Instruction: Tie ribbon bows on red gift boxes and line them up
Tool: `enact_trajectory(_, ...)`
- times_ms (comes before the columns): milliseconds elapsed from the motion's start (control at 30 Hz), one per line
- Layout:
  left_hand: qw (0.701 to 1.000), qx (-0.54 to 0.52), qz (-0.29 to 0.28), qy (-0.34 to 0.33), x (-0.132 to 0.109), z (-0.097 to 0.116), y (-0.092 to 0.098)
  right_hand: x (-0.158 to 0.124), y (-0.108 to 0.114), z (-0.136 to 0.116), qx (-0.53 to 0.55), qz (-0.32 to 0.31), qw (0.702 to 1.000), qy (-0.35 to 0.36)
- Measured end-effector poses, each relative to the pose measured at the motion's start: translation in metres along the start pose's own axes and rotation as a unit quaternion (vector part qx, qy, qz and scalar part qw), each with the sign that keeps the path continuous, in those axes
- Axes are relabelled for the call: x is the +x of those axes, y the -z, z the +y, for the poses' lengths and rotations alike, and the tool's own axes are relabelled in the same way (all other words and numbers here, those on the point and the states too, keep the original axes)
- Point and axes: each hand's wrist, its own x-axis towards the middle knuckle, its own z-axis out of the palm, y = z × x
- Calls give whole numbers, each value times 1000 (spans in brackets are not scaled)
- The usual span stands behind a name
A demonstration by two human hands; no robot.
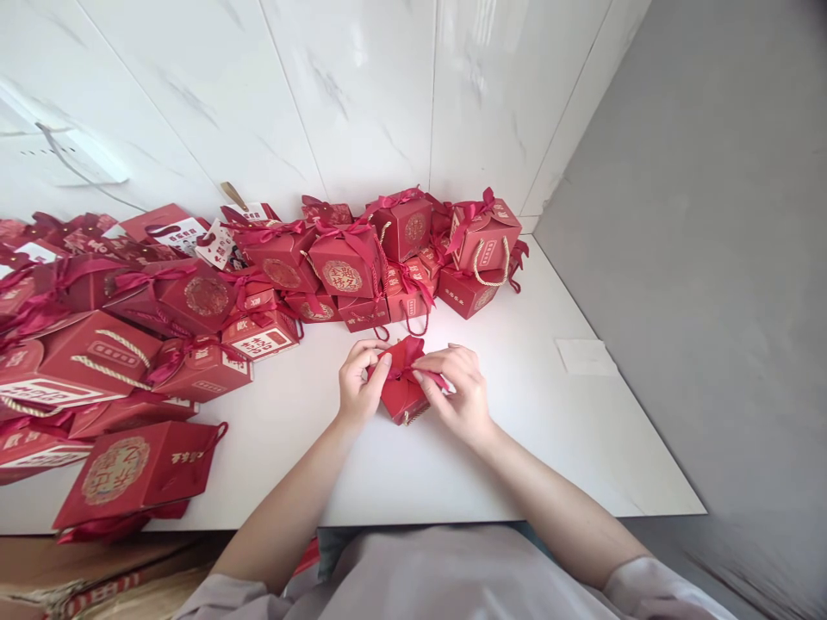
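A small red gift box [401,398] sits on the white table in front of me, with a twisted gold cord at its near side. Across its top runs a red ribbon [407,351] with a bow or loops. My left hand [363,379] is closed at the box's left side, its thumb and fingers pinching the ribbon there. From the right, my right hand [460,387] pinches a ribbon end between thumb and fingers, close over the top of the box. The fingertips partly cover the knot.
Many red gift boxes [345,267] with ribbons and cord handles are piled along the tiled wall [368,95] and down the left side. A white square plate [587,356] lies at the right, near the grey wall [711,241]. Cardboard [96,564] shows below the table's left edge.
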Motion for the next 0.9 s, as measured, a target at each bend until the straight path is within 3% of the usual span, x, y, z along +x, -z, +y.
enact_trajectory(133, 1000, 0, -2, -5, 0, 1, 1, -5, -1, -2, -37, -78, 983, 164)
enact_trajectory(300, 1000, 9, 8, -14, -1, 2, 0, -9, -3, -4, -16, -134, 957, 259)
enact_trajectory(400, 1000, 7, 2, -8, -1, 2, 1, -8, -1, -6, 19, -113, 960, 255)
enact_trajectory(500, 1000, 2, -1, -2, 0, 2, 1, -7, 2, -5, -21, -72, 980, 182)
enact_trajectory(600, 1000, -1, -5, -6, 0, 2, 1, -5, 2, -1, -90, -73, 986, 116)
enact_trajectory(900, 1000, -9, -1, -8, -1, 1, 1, -8, 3, -2, -39, -148, 977, 151)
